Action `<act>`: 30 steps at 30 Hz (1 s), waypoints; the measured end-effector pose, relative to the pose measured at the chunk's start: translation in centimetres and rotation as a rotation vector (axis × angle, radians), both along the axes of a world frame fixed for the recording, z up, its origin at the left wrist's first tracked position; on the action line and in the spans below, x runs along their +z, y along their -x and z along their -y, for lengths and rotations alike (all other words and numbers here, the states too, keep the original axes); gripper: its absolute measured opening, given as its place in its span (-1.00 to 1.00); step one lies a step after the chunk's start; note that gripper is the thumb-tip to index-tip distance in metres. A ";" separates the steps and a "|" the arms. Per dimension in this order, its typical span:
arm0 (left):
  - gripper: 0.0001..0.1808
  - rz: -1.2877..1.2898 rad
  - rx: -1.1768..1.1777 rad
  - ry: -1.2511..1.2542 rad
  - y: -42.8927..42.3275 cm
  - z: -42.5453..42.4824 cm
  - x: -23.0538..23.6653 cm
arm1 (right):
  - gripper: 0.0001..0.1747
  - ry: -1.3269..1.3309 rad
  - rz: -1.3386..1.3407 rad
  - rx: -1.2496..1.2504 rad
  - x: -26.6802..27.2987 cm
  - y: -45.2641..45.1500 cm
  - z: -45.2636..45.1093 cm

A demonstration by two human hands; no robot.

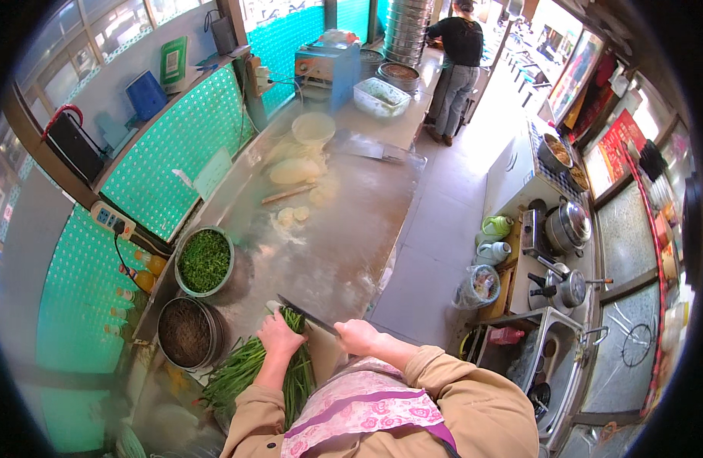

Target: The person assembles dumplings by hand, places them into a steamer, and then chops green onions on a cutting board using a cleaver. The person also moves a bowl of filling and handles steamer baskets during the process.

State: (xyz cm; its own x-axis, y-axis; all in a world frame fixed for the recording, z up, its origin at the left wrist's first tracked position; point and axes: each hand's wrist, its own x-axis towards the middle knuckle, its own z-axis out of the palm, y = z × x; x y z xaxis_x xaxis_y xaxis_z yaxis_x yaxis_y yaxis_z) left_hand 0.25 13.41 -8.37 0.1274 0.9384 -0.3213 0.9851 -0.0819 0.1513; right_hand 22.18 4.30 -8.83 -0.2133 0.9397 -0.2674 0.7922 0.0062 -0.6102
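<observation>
My left hand presses down on a bundle of long green chives, whose leaves trail back toward my apron. In my right hand is the handle of a knife, its dark blade lying across the far end of the bundle, close to my left fingers. Under both lies a pale cutting board, partly covered by the leaves. Left of my hands stands a metal pot of chopped greens. Nearer to me is a round container with a brown, crumbly filling.
Farther along the floury worktop lie dough, a rolling pin and small dough rounds. A person stands beyond, near stacked steamers. A sink and pots line the right side.
</observation>
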 end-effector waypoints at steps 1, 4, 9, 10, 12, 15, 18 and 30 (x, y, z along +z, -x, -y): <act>0.30 0.002 -0.007 0.004 -0.7 -0.5 -0.1 | -0.77 -0.015 0.002 -0.005 0.2 -0.4 -0.6; 0.31 0.003 -0.040 -0.011 -3.0 -1.9 0.3 | -0.81 -0.047 0.011 -0.022 0.6 -2.2 -2.1; 0.32 -0.010 -0.009 0.059 -6.4 -5.1 1.6 | -0.80 -0.088 0.039 -0.022 0.0 -4.8 -5.4; 0.35 -0.015 -0.006 0.069 -6.8 -5.6 1.2 | -0.81 -0.104 0.037 -0.024 -0.1 -5.1 -6.1; 0.37 0.022 0.018 0.053 -7.4 -6.4 1.2 | -0.80 -0.127 0.030 -0.026 -0.3 -5.8 -7.1; 0.50 0.095 0.016 0.043 -7.0 -6.8 1.4 | -0.80 -0.122 0.043 0.011 0.0 -6.4 -8.2; 0.59 0.156 -0.071 -0.038 -4.9 -6.4 1.4 | -0.79 -0.109 0.091 0.052 -0.5 -6.4 -7.9; 0.25 0.024 -0.027 0.203 -3.6 -6.0 2.1 | -0.80 -0.137 0.167 0.057 0.3 -4.1 -7.2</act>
State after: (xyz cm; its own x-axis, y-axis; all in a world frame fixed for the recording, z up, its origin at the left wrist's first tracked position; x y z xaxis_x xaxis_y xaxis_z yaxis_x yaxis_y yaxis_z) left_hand 3.80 19.37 -6.30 0.1612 0.8511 -0.4997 0.9789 -0.0736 0.1905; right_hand 26.29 11.55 -8.55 -0.2302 0.9574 -0.1743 0.8783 0.1273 -0.4609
